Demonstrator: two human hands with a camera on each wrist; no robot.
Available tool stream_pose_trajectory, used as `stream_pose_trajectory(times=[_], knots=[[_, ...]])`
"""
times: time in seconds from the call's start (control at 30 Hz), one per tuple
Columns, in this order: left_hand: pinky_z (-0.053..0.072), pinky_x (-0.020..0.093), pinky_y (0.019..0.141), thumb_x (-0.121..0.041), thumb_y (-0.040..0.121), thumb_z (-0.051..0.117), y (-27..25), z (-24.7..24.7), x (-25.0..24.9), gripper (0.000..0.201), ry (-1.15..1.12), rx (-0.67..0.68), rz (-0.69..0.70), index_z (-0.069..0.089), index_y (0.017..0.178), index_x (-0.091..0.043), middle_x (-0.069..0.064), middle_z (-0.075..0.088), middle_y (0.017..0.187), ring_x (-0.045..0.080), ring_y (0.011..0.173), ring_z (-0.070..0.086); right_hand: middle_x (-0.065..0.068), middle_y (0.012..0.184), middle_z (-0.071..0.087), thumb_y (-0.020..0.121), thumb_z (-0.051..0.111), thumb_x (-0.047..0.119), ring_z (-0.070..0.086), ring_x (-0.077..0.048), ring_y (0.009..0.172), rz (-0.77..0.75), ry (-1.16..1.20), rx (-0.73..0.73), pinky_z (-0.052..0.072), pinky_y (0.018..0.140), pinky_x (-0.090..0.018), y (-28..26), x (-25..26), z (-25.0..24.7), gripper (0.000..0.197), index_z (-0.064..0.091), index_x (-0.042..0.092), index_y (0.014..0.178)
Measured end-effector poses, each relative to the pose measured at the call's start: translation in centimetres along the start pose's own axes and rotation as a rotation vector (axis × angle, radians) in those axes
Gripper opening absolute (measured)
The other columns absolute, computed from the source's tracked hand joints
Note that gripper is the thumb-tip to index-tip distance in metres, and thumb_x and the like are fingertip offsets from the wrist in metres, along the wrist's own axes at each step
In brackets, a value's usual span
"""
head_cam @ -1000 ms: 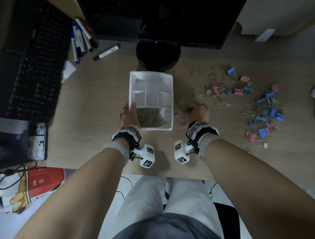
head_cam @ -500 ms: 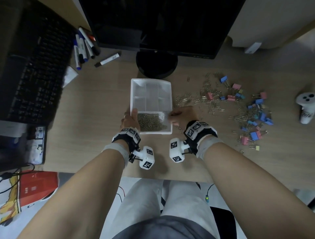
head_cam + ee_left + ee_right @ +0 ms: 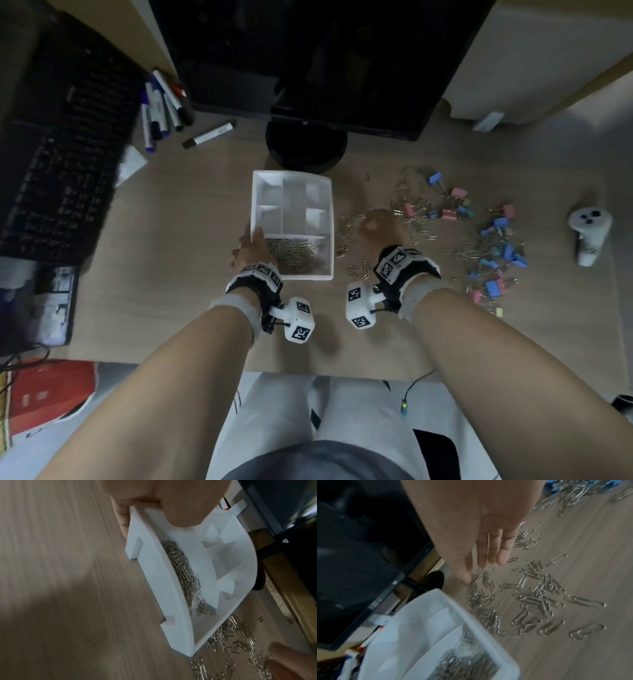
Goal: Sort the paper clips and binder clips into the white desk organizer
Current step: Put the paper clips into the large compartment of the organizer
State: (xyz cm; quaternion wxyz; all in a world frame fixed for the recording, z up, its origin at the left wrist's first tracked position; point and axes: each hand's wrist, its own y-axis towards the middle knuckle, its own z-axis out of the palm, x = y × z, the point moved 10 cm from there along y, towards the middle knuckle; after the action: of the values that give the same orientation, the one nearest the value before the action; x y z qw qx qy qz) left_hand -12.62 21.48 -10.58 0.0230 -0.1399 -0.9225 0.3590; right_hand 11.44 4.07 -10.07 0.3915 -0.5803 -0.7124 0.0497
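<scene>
The white desk organizer point(image 3: 254, 205) stands on the wooden desk, its near compartment holding a heap of paper clips point(image 3: 294, 255). My left hand point(image 3: 251, 246) grips its near left corner, thumb point(image 3: 180, 513) over the rim point(image 3: 171, 588) and fingers outside. My right hand point(image 3: 375, 222) hovers just right of the organizer with straight fingers point(image 3: 501, 555) over loose paper clips point(image 3: 530, 595), holding nothing. Pink and blue binder clips point(image 3: 496, 233) lie mixed with more paper clips further right.
A black monitor stand point(image 3: 306, 147) sits right behind the organizer. A keyboard point(image 3: 58, 164) and several markers point(image 3: 164, 109) lie at the far left. A white controller point(image 3: 589, 236) rests at the right, past the binder clips.
My right hand went from the loose clips to the organizer's near compartment, then back right over the loose clips with its fingers now straight. The left hand kept its hold.
</scene>
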Motion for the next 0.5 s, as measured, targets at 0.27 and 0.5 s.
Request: stream_pose_trajectory(times=[0.27, 0.5], knots=[[0.034, 0.056, 0.108, -0.034, 0.103, 0.03, 1.2, -1.5, 1.4, 0.048, -0.412, -0.125, -0.117, 0.029, 0.146, -0.014, 0.02, 0.038, 0.143, 0.04, 0.13, 0.04, 0.002, 0.166, -0.002, 0.083, 0.066, 0.05, -0.006, -0.028, 0.152, 0.028, -0.138, 0.021, 0.01, 0.123, -0.048, 3.7, -0.9, 1.5, 0.096, 0.01, 0.026, 0.157], [0.038, 0.054, 0.104, -0.06, 0.098, 0.018, 1.7, -1.0, 3.5, 0.064, -0.595, -0.19, -0.192, 0.04, 0.136, -0.013, 0.02, 0.05, 0.135, 0.038, 0.125, 0.048, 0.0, 0.161, 0.016, 0.076, 0.071, 0.057, 0.012, -0.036, 0.145, -0.22, -0.372, 0.062, 0.024, 0.117, -0.054, 0.6, 1.8, 5.1, 0.088, 0.029, 0.032, 0.15]])
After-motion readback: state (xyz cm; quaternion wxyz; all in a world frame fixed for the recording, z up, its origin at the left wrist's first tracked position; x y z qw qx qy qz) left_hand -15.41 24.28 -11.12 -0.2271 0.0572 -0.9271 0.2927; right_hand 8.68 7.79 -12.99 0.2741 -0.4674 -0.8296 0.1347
